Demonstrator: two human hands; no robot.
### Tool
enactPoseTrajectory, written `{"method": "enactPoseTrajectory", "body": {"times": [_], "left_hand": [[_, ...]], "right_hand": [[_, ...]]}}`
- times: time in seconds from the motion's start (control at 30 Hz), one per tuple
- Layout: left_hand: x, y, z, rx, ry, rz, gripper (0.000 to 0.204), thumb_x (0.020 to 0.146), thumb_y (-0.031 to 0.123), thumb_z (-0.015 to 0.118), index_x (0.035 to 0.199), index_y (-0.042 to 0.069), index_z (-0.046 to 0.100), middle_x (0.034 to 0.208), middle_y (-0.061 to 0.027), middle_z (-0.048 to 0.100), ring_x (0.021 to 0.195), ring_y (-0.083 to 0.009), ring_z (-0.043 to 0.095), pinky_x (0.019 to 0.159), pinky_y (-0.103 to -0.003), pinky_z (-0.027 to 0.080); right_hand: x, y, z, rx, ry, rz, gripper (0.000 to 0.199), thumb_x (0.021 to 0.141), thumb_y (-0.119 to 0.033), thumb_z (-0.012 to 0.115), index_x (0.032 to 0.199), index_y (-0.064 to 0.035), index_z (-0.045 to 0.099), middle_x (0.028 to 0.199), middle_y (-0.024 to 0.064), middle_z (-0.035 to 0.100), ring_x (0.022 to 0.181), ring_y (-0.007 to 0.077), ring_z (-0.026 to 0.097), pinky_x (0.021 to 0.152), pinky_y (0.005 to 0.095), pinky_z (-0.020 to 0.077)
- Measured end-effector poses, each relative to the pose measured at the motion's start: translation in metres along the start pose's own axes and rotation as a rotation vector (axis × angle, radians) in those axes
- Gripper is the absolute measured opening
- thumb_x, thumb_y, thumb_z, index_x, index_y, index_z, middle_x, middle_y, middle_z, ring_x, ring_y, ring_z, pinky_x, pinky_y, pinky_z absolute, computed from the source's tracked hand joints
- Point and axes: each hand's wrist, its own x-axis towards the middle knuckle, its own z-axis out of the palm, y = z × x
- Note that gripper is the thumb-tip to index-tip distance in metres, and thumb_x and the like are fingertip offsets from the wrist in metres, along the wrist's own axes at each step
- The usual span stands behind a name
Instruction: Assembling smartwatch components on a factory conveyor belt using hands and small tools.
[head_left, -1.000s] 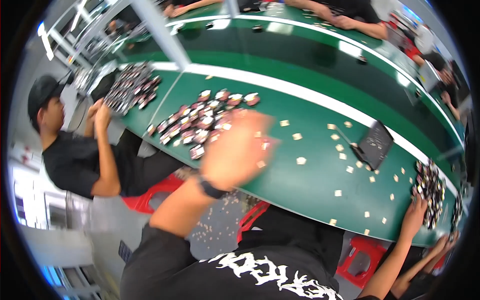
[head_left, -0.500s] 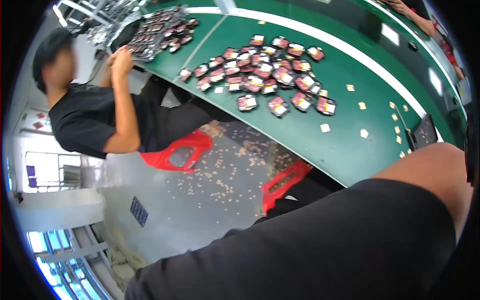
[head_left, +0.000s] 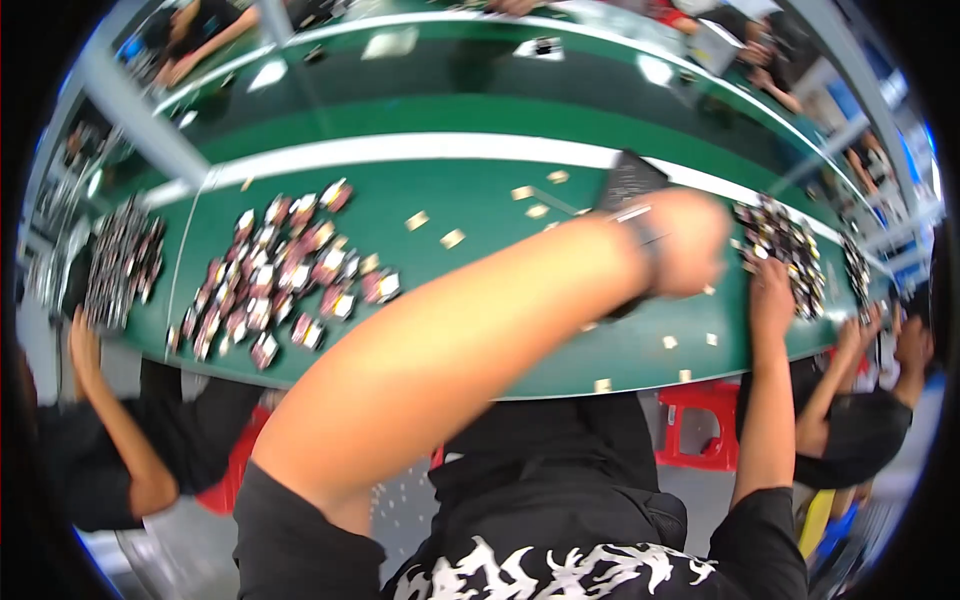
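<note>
My left arm reaches across the green table to the right, a dark band (head_left: 648, 245) on its wrist. Motion smears my left hand (head_left: 690, 240), and its fingers cannot be made out. Close behind that hand stands a black flat object (head_left: 636, 178) with a textured face, partly covered by the wrist. My right hand (head_left: 771, 290) is at the near left edge of a pile of small dark packages (head_left: 785, 240); its finger pose is too blurred to tell. Small pale square pieces (head_left: 670, 342) lie scattered on the table around both hands.
Many black-and-pink packages (head_left: 265, 275) are heaped on the left of the green table (head_left: 520, 365). Further left are stacked dark packs (head_left: 118, 262). Co-workers sit at both sides and across. Grey posts (head_left: 140, 115) rise from the table; a red stool (head_left: 700, 425) stands below.
The view has swung from the left side to the table in front. My left arm now stretches across to the right, and my right arm has come into view at the right pile.
</note>
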Motion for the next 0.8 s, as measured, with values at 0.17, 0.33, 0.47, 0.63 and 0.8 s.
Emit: {"method": "enactPoseTrajectory", "body": {"times": [0.17,0.33,0.47,0.63,0.8], "left_hand": [[-0.073,-0.033,0.052,-0.325,0.198,0.181,0.019,0.096,0.015,0.062,0.104,0.002,0.073,0.089,-0.0159,0.072,0.082,-0.0316,0.07,0.074,-0.041,0.054],[-0.077,-0.025,0.072,-0.741,0.11,-0.004,0.018,0.1,0.011,0.063,0.111,0.0,0.072,0.088,-0.005,0.072,0.07,-0.0097,0.061,0.064,-0.025,0.048],[-0.074,-0.033,0.087,-1.138,0.032,-0.174,0.02,0.102,0.009,0.061,0.117,-0.001,0.069,0.091,-0.0052,0.071,0.067,-0.0052,0.056,0.059,-0.021,0.045],[-0.085,-0.044,0.098,-1.426,0.037,-0.159,0.039,0.103,0.009,0.053,0.141,-0.003,0.051,0.119,-0.0174,0.066,0.072,-0.0125,0.062,0.059,-0.024,0.051],[-0.078,-0.044,0.091,-1.44,0.048,-0.178,0.056,0.103,0.011,0.051,0.155,0.002,0.033,0.128,-0.0191,0.059,0.081,-0.0144,0.063,0.058,-0.022,0.05]], "right_hand": [[0.006,-0.008,-0.013,-0.013,-0.029,-0.065,0.028,0.086,-0.008,0.069,0.113,-0.0129,0.066,0.124,0.0074,0.067,0.093,0.0324,0.071,0.078,0.0433,0.0581],[0.005,-0.009,-0.022,0.078,0.08,-0.224,0.026,0.082,-0.01,0.074,0.108,-0.0103,0.066,0.112,0.0064,0.067,0.087,0.0272,0.07,0.071,0.038,0.0576],[-0.003,-0.006,-0.027,0.096,0.088,-0.273,0.024,0.082,-0.011,0.075,0.105,-0.0092,0.067,0.103,0.0053,0.066,0.083,0.0242,0.069,0.068,0.0355,0.0567],[-0.005,-0.05,-0.065,0.152,0.089,-0.376,0.024,0.079,-0.011,0.076,0.101,-0.0086,0.067,0.101,0.0043,0.066,0.076,0.0232,0.068,0.063,0.0346,0.0559],[-0.015,-0.137,-0.115,0.301,0.1,-0.715,0.03,0.069,-0.013,0.07,0.098,-0.0056,0.071,0.096,0.0047,0.065,0.064,0.0126,0.059,0.05,0.0279,0.0476]]}}
